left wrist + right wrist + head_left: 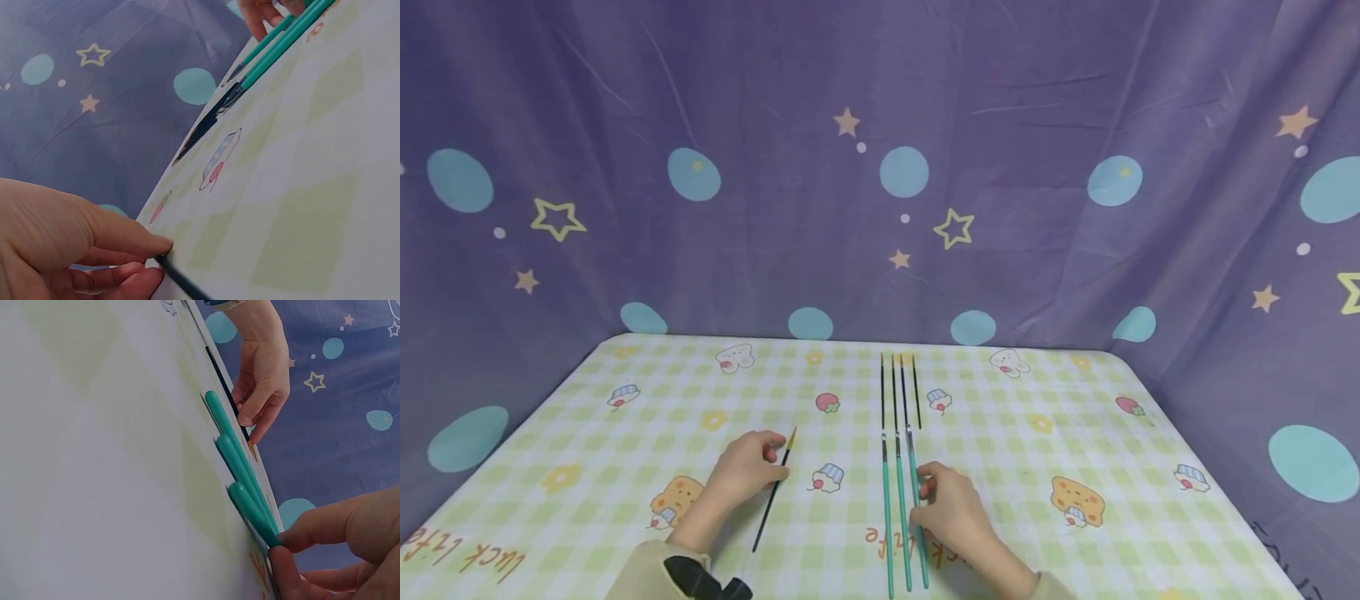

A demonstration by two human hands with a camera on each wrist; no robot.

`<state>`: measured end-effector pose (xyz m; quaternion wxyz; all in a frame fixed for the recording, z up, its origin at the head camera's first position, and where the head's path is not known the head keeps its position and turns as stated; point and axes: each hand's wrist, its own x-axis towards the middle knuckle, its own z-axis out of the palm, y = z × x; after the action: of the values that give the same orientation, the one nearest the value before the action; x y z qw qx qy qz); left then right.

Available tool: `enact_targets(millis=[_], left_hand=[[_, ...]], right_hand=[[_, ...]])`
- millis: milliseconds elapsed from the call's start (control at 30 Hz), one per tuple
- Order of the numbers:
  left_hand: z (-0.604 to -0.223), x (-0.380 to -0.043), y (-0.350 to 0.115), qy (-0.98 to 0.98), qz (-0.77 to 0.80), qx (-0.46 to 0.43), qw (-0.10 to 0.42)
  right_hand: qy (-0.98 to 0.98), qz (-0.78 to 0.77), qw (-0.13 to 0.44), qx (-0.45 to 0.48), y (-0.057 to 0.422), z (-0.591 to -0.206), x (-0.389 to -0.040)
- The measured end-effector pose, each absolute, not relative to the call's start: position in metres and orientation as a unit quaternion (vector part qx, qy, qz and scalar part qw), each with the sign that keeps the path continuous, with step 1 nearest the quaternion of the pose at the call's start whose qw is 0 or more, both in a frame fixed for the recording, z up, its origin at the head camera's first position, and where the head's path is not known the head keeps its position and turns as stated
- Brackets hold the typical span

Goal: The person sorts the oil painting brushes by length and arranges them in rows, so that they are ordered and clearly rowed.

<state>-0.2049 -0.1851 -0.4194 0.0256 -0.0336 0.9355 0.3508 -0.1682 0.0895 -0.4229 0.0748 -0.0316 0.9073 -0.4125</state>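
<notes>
My left hand (747, 468) pinches a thin black paintbrush (767, 515) between thumb and fingers, left of the table's middle. Its golden bristle tip points away from me and its handle slants back toward me. My right hand (953, 510) grips the rightmost of three teal paintbrushes, this one (924, 567) lying at a slight slant with its tip away from me. The other two teal paintbrushes (888, 533) lie side by side just left of it. In the right wrist view, thumb and fingertip (289, 540) close on the teal handle near the tabletop.
Beyond the teal brushes, several thin black paintbrushes (894, 392) lie in a row, tips toward the back edge. A green-and-white checked cloth (1000, 433) with printed cupcakes and flowers covers the table. A purple curtain (1030, 275) hangs behind it and at both sides.
</notes>
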Motion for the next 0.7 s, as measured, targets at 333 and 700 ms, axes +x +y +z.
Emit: enact_targets(millis=[333, 700], left_hand=[[-0.4196, -0.2099, -0.1828, 0.942, 0.335, -0.03, 0.021], [-0.4247, -0.2149, -0.1865, 0.913, 0.403, -0.06, 0.026]], right_hand=[[0.905, -0.417, 0.077, -0.038, 0.092, -0.4235, -0.1699], [0.899, -0.429, 0.082, -0.044, 0.0932, -0.425, -0.1689]])
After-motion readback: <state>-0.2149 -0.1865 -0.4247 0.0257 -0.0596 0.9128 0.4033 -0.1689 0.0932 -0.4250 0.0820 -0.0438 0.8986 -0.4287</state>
